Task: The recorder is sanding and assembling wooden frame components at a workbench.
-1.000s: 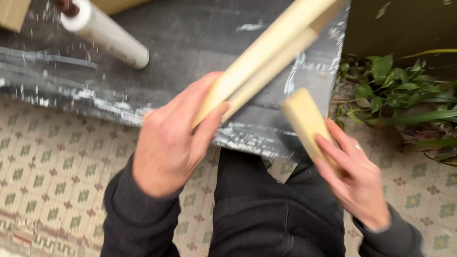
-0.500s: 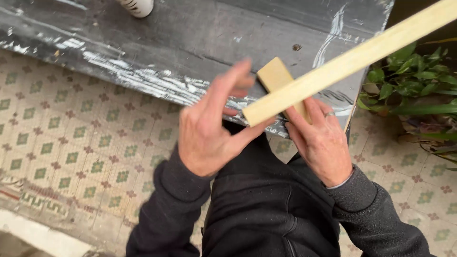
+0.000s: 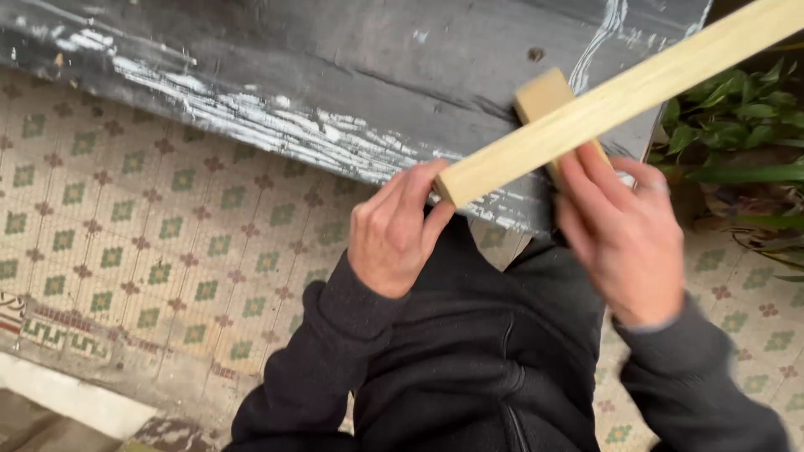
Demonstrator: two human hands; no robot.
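Note:
A long pale wooden batten [image 3: 620, 96] runs from the lower middle up to the top right corner. My left hand [image 3: 394, 230] grips its near end with the fingertips. My right hand [image 3: 620, 226] holds a short pale wooden block [image 3: 548, 100] pressed against the underside of the batten, crossing it. Both pieces hover over the near edge of a dark, paint-streaked tabletop [image 3: 335, 75]. My dark sleeves and jacket fill the bottom of the view.
Patterned floor tiles [image 3: 126, 251] with green and brown motifs lie to the left and below. Green leafy plants [image 3: 737, 134] stand on the right beside the table's corner. A pale step edge [image 3: 59, 393] shows at the bottom left.
The batten has tilted from steep to flatter. My right hand brought the block from the right side up under the batten. The roll on the table has left the view.

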